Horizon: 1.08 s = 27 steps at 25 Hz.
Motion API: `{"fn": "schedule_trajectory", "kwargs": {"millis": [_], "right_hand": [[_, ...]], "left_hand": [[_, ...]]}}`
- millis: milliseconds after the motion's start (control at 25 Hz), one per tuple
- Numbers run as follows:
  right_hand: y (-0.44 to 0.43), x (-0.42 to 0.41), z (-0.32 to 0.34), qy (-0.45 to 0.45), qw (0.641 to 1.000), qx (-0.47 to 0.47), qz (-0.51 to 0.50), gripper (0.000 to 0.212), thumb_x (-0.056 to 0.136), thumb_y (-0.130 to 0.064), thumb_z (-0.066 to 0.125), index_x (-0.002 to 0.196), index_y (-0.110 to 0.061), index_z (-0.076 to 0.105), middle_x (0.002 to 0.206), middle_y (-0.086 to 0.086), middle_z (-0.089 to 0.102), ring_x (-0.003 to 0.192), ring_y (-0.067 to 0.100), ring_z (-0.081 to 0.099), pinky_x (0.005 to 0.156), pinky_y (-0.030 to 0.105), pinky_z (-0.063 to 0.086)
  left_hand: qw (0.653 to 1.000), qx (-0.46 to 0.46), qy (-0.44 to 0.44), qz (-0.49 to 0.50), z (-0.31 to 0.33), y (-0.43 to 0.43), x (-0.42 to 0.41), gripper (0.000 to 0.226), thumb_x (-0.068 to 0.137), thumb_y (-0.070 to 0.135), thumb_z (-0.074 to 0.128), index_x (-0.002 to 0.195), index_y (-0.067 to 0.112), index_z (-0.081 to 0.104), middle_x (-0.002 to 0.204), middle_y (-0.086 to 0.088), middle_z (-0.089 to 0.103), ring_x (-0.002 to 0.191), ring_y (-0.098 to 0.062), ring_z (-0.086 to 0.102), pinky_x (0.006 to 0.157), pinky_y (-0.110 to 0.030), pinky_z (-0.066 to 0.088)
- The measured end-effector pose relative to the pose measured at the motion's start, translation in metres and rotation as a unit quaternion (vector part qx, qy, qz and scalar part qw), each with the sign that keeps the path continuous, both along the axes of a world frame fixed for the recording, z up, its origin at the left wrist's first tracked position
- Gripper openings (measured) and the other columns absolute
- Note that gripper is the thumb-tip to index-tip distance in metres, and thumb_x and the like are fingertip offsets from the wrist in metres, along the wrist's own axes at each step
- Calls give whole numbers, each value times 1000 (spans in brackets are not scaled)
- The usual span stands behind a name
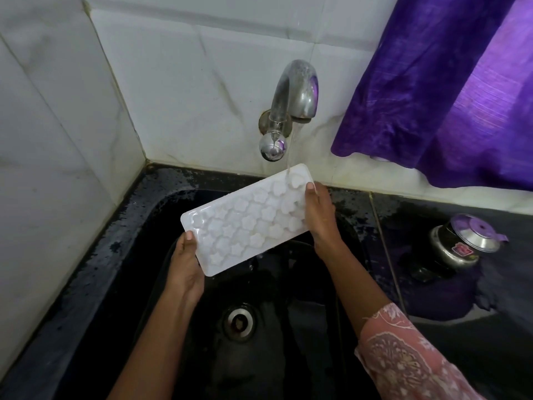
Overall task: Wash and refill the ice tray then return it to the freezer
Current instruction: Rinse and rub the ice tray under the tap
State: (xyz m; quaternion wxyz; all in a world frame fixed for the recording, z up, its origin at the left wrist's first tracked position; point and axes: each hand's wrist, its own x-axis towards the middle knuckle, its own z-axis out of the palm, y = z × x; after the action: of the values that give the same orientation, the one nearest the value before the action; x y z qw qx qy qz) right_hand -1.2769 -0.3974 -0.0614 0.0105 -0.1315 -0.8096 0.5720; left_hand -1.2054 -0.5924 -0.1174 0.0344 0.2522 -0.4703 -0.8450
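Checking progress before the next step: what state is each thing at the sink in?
tap: running, stream landing on the tray's far end
ice tray: held over the sink, tilted
left hand: grips the tray's near-left corner
right hand: grips the tray's right edge
sink: wet
drain: uncovered
steel pot: lid on, standing on the counter

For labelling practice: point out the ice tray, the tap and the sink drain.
ice tray [248, 220], head view, middle of moulded face.
tap [302, 88], head view, curved spout.
sink drain [238, 321], head view, metal centre.

Dim, soft light; glare on tap [291, 111]; wide-angle bending at edges; slight blur.
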Motion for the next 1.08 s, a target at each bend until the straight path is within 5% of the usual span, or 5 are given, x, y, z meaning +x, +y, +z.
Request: {"fn": "schedule_trajectory", "kwargs": {"millis": [120,360,520,760,1080], "right_hand": [[2,12,3,-44,976,-215,4,45,98,-50,26,120,-20,51,117,3,62,102,17,61,81,32,52],[-4,30,-12,-81,945,-316,-27,72,82,-66,43,127,-11,51,120,9,62,109,23,61,99,39,45],[1,38,-10,-81,921,-382,-3,16,94,-18,43,91,-12,58,87,2,51,79,17,49,75,29,41],[15,49,-18,-114,922,-368,31,31,89,5,33,111,-14,43,103,10,54,74,19,56,52,25,45],[38,64,-27,-105,962,-247,57,56,86,10,36,137,-13,42,127,5,58,110,23,59,84,33,52]], "left_hand": [[998,33,-45,11,2,-8,2,37,99,42,29,125,21,47,119,-3,61,101,-20,60,92,-47,47],[988,65,-119,-70,7,-31,12,67,91,66,13,113,21,58,107,-11,62,101,-30,56,90,-42,40],[983,134,-109,-54,12,-39,16,26,83,28,41,95,12,56,106,-20,59,100,-36,56,88,-44,50],[986,166,-8,-11,11,-42,15,44,61,11,41,101,1,57,93,-12,68,88,-22,63,72,-28,57],[996,45,11,-77,15,-29,15,37,88,5,34,112,14,61,97,-5,72,80,-16,70,59,-25,57]]}}
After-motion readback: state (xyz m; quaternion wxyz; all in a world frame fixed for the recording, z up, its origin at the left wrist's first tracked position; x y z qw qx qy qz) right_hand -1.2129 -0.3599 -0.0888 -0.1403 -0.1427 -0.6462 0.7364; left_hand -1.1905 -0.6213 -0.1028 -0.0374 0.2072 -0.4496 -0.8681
